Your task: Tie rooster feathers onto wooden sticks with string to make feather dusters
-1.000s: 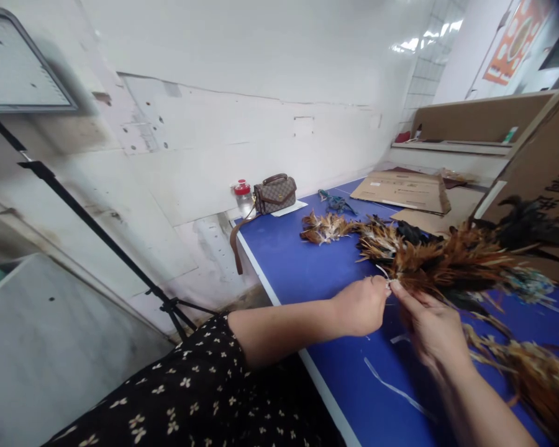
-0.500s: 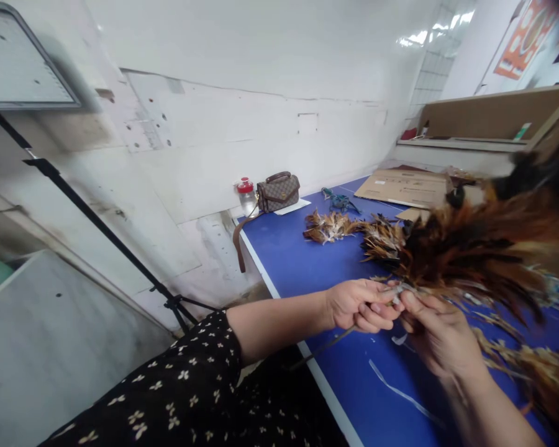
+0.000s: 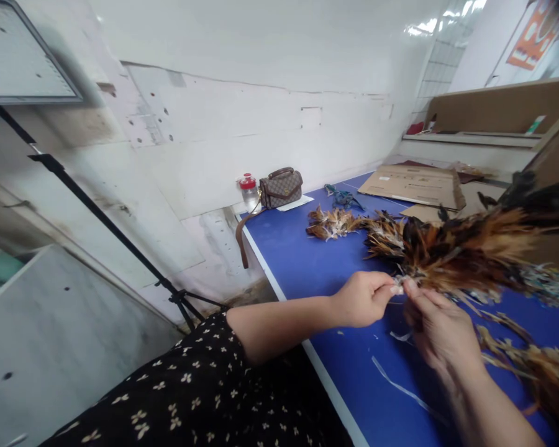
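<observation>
A long bundle of brown, orange and black feathers [image 3: 475, 251] is held above the blue table [image 3: 307, 267], pointing right. My left hand [image 3: 361, 298] pinches the bundle's quill end with closed fingers. My right hand [image 3: 440, 332] grips the same end from below, fingers curled round it. The two hands touch at the fingertips. More feathers [image 3: 535, 366] lie on the table under my right forearm.
Small feather piles [image 3: 333, 223] lie further back. A checked brown handbag [image 3: 282, 186] and a red-lidded jar [image 3: 248, 189] stand at the table's far corner. Flat cardboard [image 3: 414, 183] lies at the back right. A black tripod leg [image 3: 107, 226] crosses the left.
The feather bundle rose and swung, then came down again. My left hand opened round the end and has closed back into a pinch.
</observation>
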A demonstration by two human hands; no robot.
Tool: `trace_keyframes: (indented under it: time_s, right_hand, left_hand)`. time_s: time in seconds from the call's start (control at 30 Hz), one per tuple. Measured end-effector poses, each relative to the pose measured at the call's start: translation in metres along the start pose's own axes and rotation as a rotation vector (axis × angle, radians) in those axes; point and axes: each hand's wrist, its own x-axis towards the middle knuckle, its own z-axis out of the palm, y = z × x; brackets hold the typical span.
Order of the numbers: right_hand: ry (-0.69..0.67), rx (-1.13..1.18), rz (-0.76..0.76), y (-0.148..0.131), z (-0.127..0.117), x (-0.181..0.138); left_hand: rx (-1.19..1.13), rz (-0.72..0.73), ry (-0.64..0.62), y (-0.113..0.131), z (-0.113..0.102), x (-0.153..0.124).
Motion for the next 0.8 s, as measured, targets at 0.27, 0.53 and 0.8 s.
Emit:
trace_keyframes:
  time_s: [0.27,0.53,0.8]
  right_hand:
    - [-0.311,0.025,-0.063,-0.013,-0.005,-0.008]
    - [-0.222,-0.046,-0.103,-0.012,-0.015,-0.001]
    - [-0.107,-0.067,-0.087,0.004,-0.009,0.006]
  left_hand:
    - [-0.869,-0.435,-0.363,0.024,-0.017,-0.004]
    - [-0.848,-0.386,-0.336,0.012,-0.001,-0.005]
    - [0.062,0.032,0.131,-0.003,0.014,-0.012]
